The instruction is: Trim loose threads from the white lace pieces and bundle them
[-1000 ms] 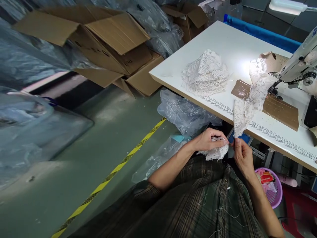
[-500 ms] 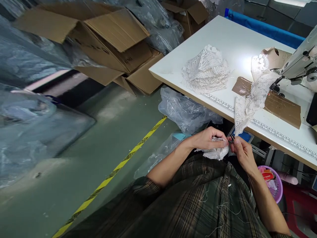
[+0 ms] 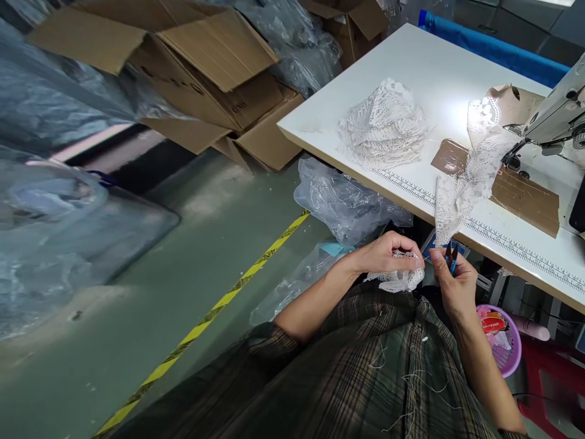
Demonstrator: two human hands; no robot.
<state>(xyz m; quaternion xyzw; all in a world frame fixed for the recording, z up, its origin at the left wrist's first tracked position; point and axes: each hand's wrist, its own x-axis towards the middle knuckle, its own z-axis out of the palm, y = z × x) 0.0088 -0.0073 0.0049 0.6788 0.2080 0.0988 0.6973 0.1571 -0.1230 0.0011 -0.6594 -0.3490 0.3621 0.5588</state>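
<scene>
My left hand (image 3: pixel 397 253) pinches a bunched piece of white lace (image 3: pixel 402 279) above my lap. Just to its right, my right hand (image 3: pixel 453 277) is closed around small blue-handled thread snips (image 3: pixel 452 257), their dark blades pointing up. Its thumb and forefinger press together close to the lace; a thread between the hands is too fine to make out surely. A long lace strip (image 3: pixel 457 195) hangs over the table edge just above my right hand and runs back to the sewing machine (image 3: pixel 543 122).
On the white table (image 3: pixel 420 55) lies a heap of lace (image 3: pixel 384 125) beside brown card (image 3: pixel 525 198). An opened carton (image 3: pixel 214 79) and plastic bags (image 3: pixel 347 195) are left of the table. A purple basket (image 3: pixel 514 341) stands below at right, near a red stool (image 3: pixel 548 378).
My right hand has moved slightly right, away from the left, and the snips have turned upright in it. My left hand keeps its hold on the lace.
</scene>
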